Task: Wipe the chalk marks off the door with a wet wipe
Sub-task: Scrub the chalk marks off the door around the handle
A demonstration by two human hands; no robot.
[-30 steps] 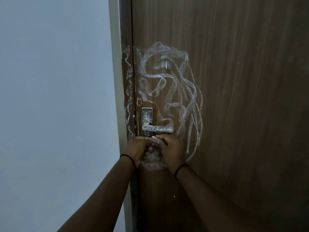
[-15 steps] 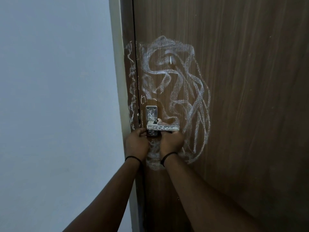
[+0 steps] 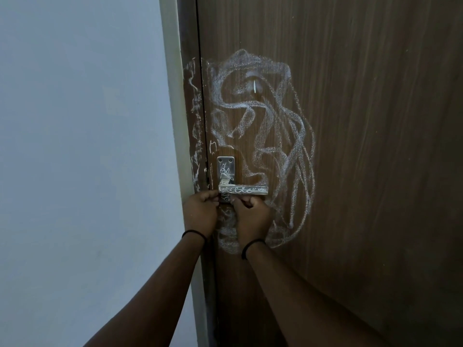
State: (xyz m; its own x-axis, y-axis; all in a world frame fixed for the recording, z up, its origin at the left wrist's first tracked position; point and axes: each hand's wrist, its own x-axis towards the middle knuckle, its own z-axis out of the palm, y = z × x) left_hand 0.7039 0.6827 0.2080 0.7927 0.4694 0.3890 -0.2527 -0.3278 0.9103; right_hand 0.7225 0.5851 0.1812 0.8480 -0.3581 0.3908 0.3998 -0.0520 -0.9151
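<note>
Chalk (image 3: 263, 136) sprawled over the door (image 3: 363, 121), frame and handle (image 3: 243, 189). Both hands, left (image 3: 200, 214) and right (image 3: 253, 219), curled just under the handle (around what, I could not tell; no wipe showed). A wipe would be limp, best bunched.

Chalk marks (image 3: 263, 136) on door (image 3: 375, 146) above and right of handle (image 3: 243, 189); wall (image 3: 75, 146) at left.

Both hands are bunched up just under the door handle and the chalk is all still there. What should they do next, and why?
Probably bring a wipe up onto the handle. Both hands sit curled just below it, whatever they hold is hidden, and chalk scribbles cover the handle, its plate and the door.
</note>
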